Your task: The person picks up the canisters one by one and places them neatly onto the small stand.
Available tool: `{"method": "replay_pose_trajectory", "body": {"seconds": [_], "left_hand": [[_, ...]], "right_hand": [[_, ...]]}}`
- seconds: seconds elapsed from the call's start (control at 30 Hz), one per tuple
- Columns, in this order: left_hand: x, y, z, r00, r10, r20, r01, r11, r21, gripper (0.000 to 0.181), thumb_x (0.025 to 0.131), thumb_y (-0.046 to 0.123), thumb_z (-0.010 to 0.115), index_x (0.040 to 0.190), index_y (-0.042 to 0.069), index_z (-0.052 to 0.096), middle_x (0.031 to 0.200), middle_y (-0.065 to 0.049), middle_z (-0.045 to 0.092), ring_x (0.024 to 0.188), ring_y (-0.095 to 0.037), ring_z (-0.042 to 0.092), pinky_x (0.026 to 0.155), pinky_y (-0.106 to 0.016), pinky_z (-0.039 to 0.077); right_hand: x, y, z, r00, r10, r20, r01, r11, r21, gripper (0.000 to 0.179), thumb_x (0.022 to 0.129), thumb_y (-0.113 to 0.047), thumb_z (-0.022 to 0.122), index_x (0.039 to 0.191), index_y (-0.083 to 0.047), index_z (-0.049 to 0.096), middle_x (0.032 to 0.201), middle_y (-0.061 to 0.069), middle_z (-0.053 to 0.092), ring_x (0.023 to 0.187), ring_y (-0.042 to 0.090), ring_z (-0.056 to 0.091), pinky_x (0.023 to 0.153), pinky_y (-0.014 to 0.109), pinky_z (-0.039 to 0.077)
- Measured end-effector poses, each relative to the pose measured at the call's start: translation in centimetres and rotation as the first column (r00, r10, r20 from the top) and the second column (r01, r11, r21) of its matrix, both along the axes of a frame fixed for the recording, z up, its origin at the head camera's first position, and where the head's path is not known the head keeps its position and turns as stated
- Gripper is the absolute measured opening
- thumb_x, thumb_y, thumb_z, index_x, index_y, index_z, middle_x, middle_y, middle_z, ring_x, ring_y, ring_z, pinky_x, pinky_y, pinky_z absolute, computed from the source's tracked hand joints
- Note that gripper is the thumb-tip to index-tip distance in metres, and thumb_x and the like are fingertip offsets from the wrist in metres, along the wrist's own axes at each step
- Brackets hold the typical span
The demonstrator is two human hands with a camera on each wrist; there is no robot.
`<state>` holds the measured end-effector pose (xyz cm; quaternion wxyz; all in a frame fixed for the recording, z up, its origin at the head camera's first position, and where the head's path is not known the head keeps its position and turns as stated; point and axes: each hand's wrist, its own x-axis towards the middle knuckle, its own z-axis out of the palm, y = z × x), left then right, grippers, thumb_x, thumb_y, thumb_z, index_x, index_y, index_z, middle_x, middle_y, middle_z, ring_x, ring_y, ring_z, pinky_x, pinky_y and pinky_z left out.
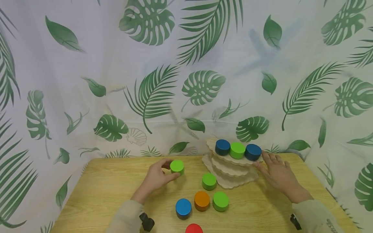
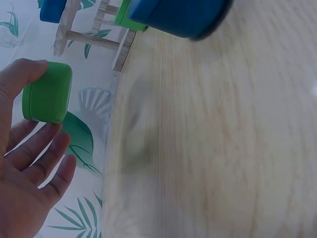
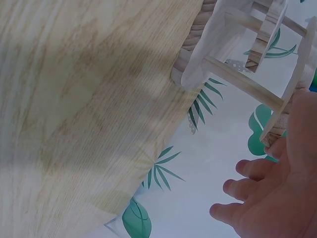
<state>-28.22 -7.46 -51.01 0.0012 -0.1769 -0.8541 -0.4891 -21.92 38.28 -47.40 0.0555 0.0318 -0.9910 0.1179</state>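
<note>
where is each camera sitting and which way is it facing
Head: on the head, facing forward and down at the table and tiered stand; left hand, right hand and sleeves show.
Left wrist: worn there, facing the green cylinder the left hand pinches; of the body, only that hand.
Right wrist: worn there, facing the table and tiered stand by the right hand; of the body, only that hand.
Shared: head and left wrist both show the green cylinder.

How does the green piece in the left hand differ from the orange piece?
The left hand pinches the green piece, while the orange piece stands untouched on the table. The green piece is also farther left and back than the orange piece. Both are short, round and flat-topped.
</note>
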Motion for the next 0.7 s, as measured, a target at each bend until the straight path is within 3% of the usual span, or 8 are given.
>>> {"method": "replay_pose_trajectory", "body": {"seconds": [0.23, 0.7], "left_hand": [[-0.8, 1.2, 0.9, 0.999, -0.036, -0.039, 0.036, 0.999, 0.013, 0.055, 0.087, 0.030, 0.088, 0.136, 0.014, 0.068, 0.118, -0.002, 0.074, 0.108, -0.020, 0.065, 0.093, -0.043, 0.055], [-1.9, 3.6, 2.4, 0.997, -0.065, -0.033, 0.067, 0.995, 0.074, 0.053, 0.088, 0.028, 0.086, 0.134, 0.010, 0.067, 0.120, -0.007, 0.073, 0.111, -0.026, 0.066, 0.100, -0.054, 0.055]], "right_hand": [[0.0, 0.0, 0.1, 1.000, -0.004, 0.005, 0.004, 1.000, -0.004, 0.081, 0.112, -0.056, 0.038, 0.162, 0.007, 0.028, 0.157, 0.043, 0.037, 0.142, 0.069, 0.030, 0.107, 0.086, 0.024], [0.2, -0.3, 0.4, 1.000, 0.001, 0.007, -0.001, 1.000, -0.013, 0.080, 0.112, -0.055, 0.038, 0.162, 0.007, 0.028, 0.156, 0.044, 0.037, 0.141, 0.070, 0.030, 0.106, 0.086, 0.025]]}}
